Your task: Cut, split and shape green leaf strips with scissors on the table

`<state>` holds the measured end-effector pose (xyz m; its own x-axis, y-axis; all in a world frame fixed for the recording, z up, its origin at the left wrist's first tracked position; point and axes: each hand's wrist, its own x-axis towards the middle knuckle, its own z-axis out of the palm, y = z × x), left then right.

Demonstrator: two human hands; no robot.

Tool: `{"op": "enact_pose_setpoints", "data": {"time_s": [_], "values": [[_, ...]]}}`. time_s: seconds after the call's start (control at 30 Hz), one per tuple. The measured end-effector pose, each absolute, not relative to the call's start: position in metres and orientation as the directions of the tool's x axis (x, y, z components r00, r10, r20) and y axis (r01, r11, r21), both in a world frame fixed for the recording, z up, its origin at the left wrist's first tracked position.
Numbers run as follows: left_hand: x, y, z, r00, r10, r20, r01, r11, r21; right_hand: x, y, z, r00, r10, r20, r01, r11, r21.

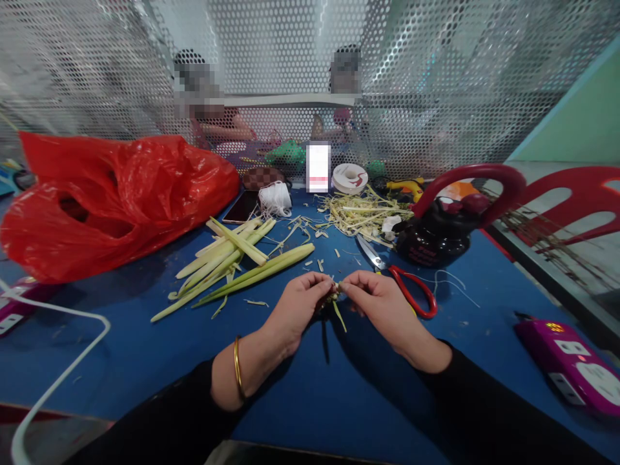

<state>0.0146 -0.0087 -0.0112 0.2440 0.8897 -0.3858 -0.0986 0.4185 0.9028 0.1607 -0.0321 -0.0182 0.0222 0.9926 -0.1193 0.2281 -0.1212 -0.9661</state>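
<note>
My left hand (pixel 303 302) and my right hand (pixel 380 303) meet over the front middle of the blue table, fingertips pinched close together. Between them is a small bundle of plant strips (pixel 334 296), with one thin green end (pixel 340 316) hanging below. The fingers cover most of it. Red-handled scissors (pixel 411 294) lie beside my right hand, blades pointing away to the left. Long pale green leaf stalks (pixel 227 252) are heaped beyond my left hand. A pile of shredded yellowish strips (pixel 363 213) lies farther back, right of the middle.
A red plastic bag (pixel 126 200) fills the back left. A black pot with a red handle (pixel 436 239) stands at right, near a purple power strip (pixel 569 365). White string (pixel 276 197), a ribbon spool (pixel 349 177) and a lit phone (pixel 318 166) are at the back. People sit behind perforated metal.
</note>
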Motion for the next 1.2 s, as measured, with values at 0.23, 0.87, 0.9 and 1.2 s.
{"op": "enact_pose_setpoints", "data": {"time_s": [0.23,0.87,0.9,1.2], "values": [[0.013,-0.007,-0.017,0.247,0.912,-0.328,-0.06,0.352,0.934,0.161,-0.033,-0.017,0.034,0.993,-0.11,0.217,-0.115,-0.969],[-0.009,0.008,-0.005,0.434,0.898,-0.07,0.442,-0.144,0.885,0.164,-0.031,-0.018,0.027,0.995,-0.091,0.206,-0.095,-0.974],[-0.009,0.007,-0.005,0.448,0.891,-0.073,0.462,-0.161,0.872,0.163,-0.031,-0.017,0.027,0.996,-0.09,0.203,-0.094,-0.975],[-0.017,-0.002,0.003,0.484,0.875,-0.013,0.604,-0.323,0.728,0.162,-0.032,-0.018,0.001,0.996,-0.088,0.215,-0.086,-0.973]]}}
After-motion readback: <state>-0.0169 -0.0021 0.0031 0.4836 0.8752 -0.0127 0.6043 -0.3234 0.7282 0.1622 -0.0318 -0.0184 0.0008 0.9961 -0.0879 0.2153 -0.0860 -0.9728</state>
